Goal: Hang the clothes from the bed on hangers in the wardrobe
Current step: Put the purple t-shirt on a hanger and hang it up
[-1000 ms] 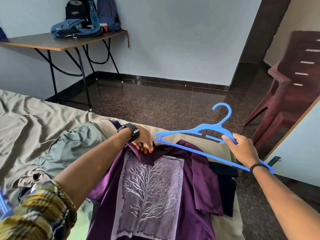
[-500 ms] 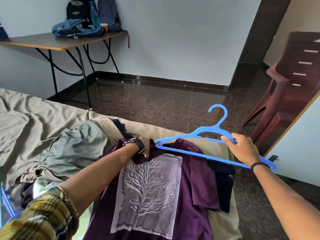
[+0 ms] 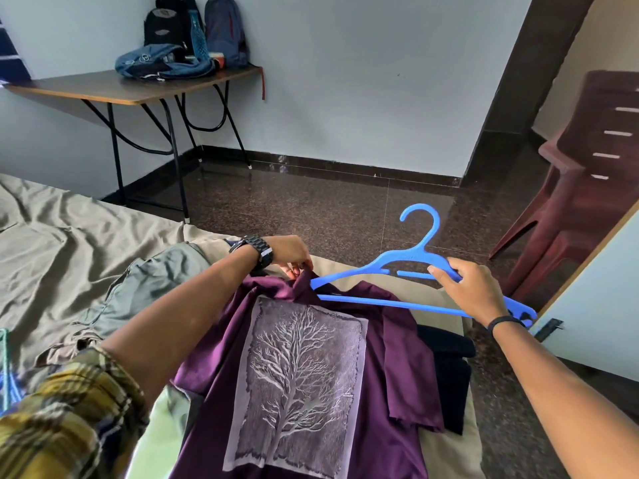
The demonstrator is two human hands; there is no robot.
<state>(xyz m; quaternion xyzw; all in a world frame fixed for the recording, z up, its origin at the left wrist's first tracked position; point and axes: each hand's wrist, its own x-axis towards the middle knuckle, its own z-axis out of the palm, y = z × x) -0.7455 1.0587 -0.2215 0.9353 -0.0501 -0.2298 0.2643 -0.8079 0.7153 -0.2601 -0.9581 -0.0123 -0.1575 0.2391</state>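
A home bedroom — a rumpled bed [image 3: 69,243], backpacks [image 3: 221,29] on a folding table [image 3: 114,89].

Both arms reach forward; the left hand [image 3: 288,252] pinches with curled fingers, the right hand [image 3: 475,288] grips, palm down.

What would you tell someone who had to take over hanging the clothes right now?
Left hand pinches the collar of the purple shirt, lifting it off the bed.
Right hand grips the blue hanger; its left tip sits at the collar.
Done: nothing hung that can be seen; the wardrobe is out of view.
Left: slide the hanger into the neck, carry the shirt to the wardrobe, then hang the green garment and the dark one.
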